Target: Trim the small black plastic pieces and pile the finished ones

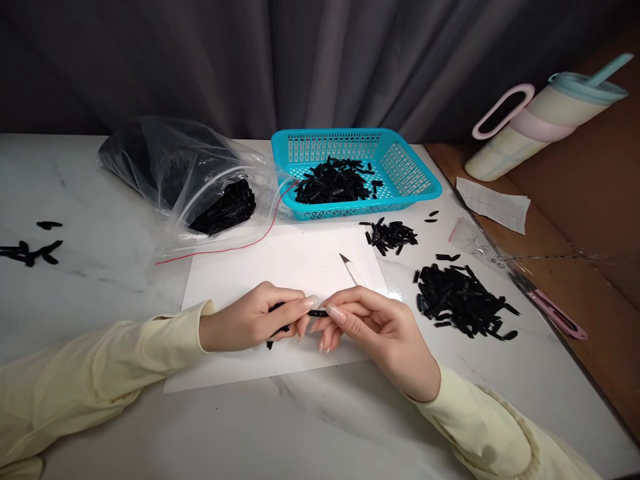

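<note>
My left hand [273, 313] is closed around several small black strips, some poking out below the palm. Between its thumb and fingers is one end of a small black strip [317, 313] with tiny light dots along it. The thumb and fingers of my right hand [375, 323] pinch the strip's other end. Both hands are over a white sheet of paper [225, 367]. Just beyond my right hand lies a pointed craft knife [351, 268], its lower part hidden behind the fingers. A heap of black strips [460, 300] lies to the right of that hand.
A blue basket [430, 190] holding black pieces stands at the back, beside an open plastic bag [165, 160] of them. A smaller pile [391, 235] lies before the basket. Loose pieces [33, 253] are far left. Pink-handled scissors [555, 310] and a tumbler [545, 123] are at right.
</note>
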Demonstrator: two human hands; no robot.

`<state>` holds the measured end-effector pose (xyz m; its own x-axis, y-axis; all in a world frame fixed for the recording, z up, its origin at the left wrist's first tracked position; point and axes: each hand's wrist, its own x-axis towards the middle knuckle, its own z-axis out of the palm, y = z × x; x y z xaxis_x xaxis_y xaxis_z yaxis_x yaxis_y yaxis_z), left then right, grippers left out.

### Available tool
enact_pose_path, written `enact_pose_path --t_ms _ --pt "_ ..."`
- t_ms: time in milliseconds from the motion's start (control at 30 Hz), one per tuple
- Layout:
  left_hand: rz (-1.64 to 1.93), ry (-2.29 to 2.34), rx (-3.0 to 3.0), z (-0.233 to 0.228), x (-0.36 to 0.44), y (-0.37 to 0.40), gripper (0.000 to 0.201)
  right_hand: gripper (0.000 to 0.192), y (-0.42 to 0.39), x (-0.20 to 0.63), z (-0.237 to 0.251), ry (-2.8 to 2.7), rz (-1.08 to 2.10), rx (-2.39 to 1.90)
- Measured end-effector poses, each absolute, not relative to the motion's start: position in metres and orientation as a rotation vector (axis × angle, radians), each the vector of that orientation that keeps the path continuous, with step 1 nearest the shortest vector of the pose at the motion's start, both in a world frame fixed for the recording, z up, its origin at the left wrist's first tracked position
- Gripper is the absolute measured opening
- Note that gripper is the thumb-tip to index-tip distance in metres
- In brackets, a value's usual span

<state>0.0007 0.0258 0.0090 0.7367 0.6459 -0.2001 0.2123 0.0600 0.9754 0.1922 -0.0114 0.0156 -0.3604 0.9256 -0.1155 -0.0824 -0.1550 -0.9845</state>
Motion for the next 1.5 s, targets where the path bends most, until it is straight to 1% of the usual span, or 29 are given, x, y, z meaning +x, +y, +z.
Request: enact_pose_path --t_ms 133,267,367,533,600,933,1200,1367,1500 --pt "0.357 0.751 1.507 0.0079 0.0008 0.0264 0.038 0.016 -0.0093 0.1916 0.0142 -1.235 1.711 -1.01" --pt "0.361 0.758 1.49 0.0085 0.0006 0.0266 0.038 0.015 -0.0098 0.1909 0.0136 -1.24 1.698 -0.995" --pt "0.359 0.771 1.424 0.0099 0.0002 0.0269 0.038 0.014 -0.0116 0.1907 0.0142 -1.347 1.598 -1.027" --pt "0.35 0.799 1.335 0.0114 0.0002 0.0278 0.041 0.014 -0.0144 0.1919 0.0143 -1.654 1.275 -1.079" --pt "0.342 0.804 1.335 0.0115 0.0002 0.0279 0.042 0.015 -0.0144 0.1924 0.0135 -1.694 1.215 -1.092" --pt "0.348 0.776 1.4 0.0117 0.0026 0.0268 0.043 0.018 -0.0102 0.1899 0.0117 -1.531 1.452 -1.116" --pt "0.366 0.749 1.371 0.0124 0.0024 0.0277 0.042 0.021 -0.0094 0.1892 0.011 -1.516 1.517 -1.093" --pt "0.363 0.774 1.316 0.0125 0.002 0.0284 0.043 0.015 -0.0103 0.1912 0.0098 -1.596 1.468 -1.083" --pt "0.344 0.786 1.315 0.0144 0.0025 0.029 0.044 0.014 -0.0118 0.1915 0.0089 -1.733 1.305 -1.101"
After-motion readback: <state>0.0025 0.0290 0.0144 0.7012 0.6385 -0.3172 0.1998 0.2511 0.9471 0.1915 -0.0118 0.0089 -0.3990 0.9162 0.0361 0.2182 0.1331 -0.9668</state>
